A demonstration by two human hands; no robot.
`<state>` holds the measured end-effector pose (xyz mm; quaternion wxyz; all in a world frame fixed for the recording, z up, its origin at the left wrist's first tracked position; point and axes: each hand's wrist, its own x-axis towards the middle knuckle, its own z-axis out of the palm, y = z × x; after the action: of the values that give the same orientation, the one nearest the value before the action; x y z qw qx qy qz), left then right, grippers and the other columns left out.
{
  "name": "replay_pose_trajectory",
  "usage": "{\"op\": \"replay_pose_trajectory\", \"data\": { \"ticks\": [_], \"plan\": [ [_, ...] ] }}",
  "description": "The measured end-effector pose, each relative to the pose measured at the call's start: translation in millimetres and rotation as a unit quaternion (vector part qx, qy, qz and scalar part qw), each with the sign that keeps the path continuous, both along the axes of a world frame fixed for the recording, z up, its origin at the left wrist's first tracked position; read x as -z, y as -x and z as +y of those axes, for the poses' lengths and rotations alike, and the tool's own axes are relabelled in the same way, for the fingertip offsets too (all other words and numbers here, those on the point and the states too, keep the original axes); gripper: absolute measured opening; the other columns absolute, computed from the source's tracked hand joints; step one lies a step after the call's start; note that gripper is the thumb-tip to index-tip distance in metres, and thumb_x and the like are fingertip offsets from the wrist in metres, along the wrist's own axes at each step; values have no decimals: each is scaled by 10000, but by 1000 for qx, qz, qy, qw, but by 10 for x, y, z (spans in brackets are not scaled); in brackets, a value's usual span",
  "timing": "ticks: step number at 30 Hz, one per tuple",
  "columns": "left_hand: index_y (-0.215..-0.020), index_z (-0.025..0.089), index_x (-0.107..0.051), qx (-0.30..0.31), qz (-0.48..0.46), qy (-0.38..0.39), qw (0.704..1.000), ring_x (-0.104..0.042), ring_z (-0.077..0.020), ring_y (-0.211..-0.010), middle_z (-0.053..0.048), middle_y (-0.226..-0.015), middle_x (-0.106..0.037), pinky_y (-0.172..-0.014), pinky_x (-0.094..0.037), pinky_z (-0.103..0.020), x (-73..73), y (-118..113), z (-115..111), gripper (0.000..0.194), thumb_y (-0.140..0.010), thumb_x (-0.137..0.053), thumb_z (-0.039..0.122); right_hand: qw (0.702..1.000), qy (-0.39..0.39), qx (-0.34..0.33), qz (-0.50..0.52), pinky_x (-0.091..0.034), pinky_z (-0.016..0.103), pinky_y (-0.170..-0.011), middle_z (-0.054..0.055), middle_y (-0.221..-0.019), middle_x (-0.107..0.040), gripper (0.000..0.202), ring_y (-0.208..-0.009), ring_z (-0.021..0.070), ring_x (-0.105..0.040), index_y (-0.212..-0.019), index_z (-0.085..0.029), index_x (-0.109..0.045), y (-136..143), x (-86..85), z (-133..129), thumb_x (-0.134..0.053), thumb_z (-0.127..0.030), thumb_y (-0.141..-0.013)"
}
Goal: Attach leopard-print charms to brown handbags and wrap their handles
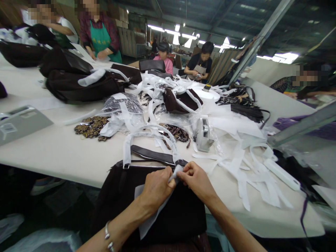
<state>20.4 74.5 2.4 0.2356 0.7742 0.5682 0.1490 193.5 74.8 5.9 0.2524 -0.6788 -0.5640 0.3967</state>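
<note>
A dark handbag (pixel 115 196) leans against the near table edge, its zipped top facing up and its handles (pixel 127 150) wrapped in white paper. My left hand (pixel 159 187) is closed on a sheet of white tissue paper (pixel 149 224), which hangs over the bag's front. With fingers pinched, my right hand (pixel 195 178) holds the upper end of the same paper near the right handle's base. Both hands are close together above the bag's top right part. A black strap piece (pixel 151 154) lies behind the zipper, between the handles.
On the white table (pixel 65 154) are a tape dispenser (pixel 204 134), white paper strips (pixel 244 182), patterned chains (pixel 93 127), a grey box (pixel 26 122) and more dark bags (pixel 81 84). Several people stand or sit beyond. A metal post (pixel 259 42) slants at the right.
</note>
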Motion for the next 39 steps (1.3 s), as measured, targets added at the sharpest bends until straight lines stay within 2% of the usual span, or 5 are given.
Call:
{"op": "replay_pose_trajectory", "data": {
  "ticks": [11,17,26,32,39],
  "plan": [
    [-643,202,-414,-27,-324,285,902,-258,-67,-459,93,-519,-347,-437,-154,-224,175,183,273,191,-674,-580,291,977,-86,-142,-131,-392,247,-551,-76,-634,-569,295,-552,125,-527,-954,-233,-536,-326,-69,-16,-734,-336,-761],
    [-641,197,-417,-22,-380,345,858,-257,-55,-455,98,-519,-367,-442,-175,-210,150,224,320,242,-626,-626,317,857,-289,-313,-291,-447,327,-755,46,-950,-642,431,-839,204,-601,-1156,-231,-578,-268,-294,173,-733,-404,-793],
    [-640,181,-534,22,-123,107,986,-443,-117,-537,32,-573,-515,-518,-206,-254,-33,197,212,98,-710,-534,250,722,-333,-486,-363,-265,502,-1114,104,-1359,-545,615,-1296,308,-426,-1285,-225,-557,-100,-427,422,-798,-252,-720],
    [-795,207,-646,27,10,32,999,-634,-218,-680,-35,-725,-696,-556,-274,-274,-68,169,160,123,-781,-556,290,809,-219,-444,-317,-196,582,-1132,146,-1365,-545,825,-1319,381,-403,-1244,-195,-613,-77,-523,481,-836,-589,-554],
    [-1061,219,-648,85,34,25,996,-684,-283,-915,-83,-990,-735,-715,-435,-313,-156,310,167,321,-900,-517,465,887,-133,-419,-143,-247,465,-1137,24,-1012,-728,483,-1007,224,-642,-1231,-243,-607,178,-397,494,-742,-341,-778]
  ]
}}
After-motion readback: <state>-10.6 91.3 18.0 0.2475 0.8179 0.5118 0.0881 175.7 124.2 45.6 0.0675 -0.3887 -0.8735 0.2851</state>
